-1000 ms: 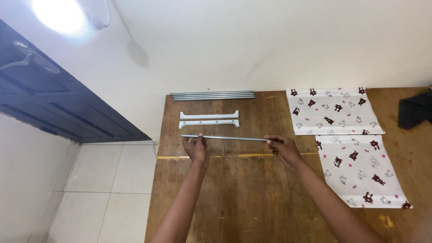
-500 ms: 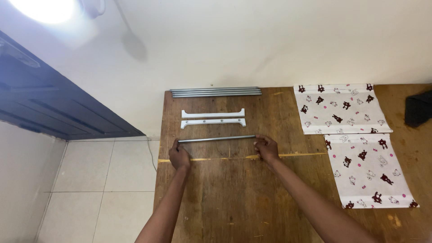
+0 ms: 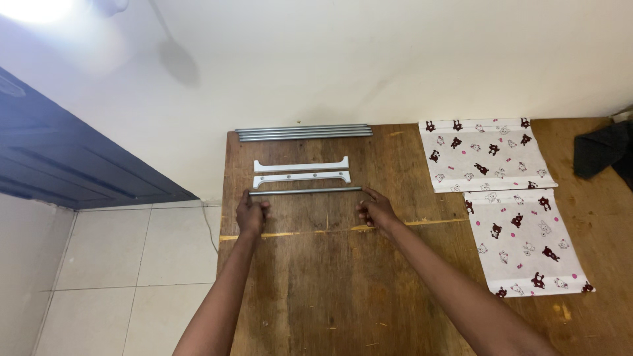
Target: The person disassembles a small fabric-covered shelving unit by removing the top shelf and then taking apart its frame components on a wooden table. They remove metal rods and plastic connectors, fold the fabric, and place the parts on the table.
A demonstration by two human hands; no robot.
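Note:
A thin grey metal rod [image 3: 304, 191] lies across the wooden table [image 3: 330, 290], just in front of two white plastic brackets [image 3: 302, 171]. My left hand [image 3: 252, 215] has its fingers curled at the rod's left end. My right hand [image 3: 376, 209] reaches its fingertips to the rod's right end. Both hands grip the rod lightly by its ends, low on the table top.
A bundle of several grey rods [image 3: 303, 132] lies along the table's far edge by the white wall. Two patterned fabric panels [image 3: 484, 155] [image 3: 524, 240] lie at right, with a dark cloth [image 3: 603, 151] at the far right. Tiled floor [image 3: 132, 264] lies left of the table.
The rod has moved away from me towards the white brackets and down to the table top, with both hands following it.

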